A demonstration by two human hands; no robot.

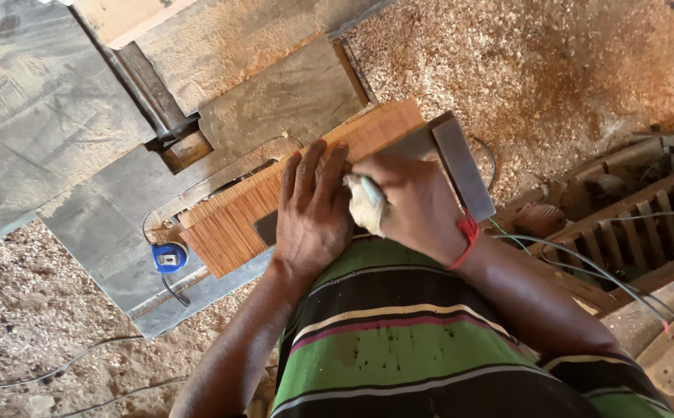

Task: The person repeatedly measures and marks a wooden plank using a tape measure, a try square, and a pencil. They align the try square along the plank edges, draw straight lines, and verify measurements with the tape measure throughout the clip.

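Probably woodworking shop: sawdust floor point(553, 70), saw table point(42, 101)

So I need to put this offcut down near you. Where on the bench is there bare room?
The grey bench top at far left is bare, and so is the strip between the tape measure and bench edge. It is crowded round the wood board, where left hand and right hand work.
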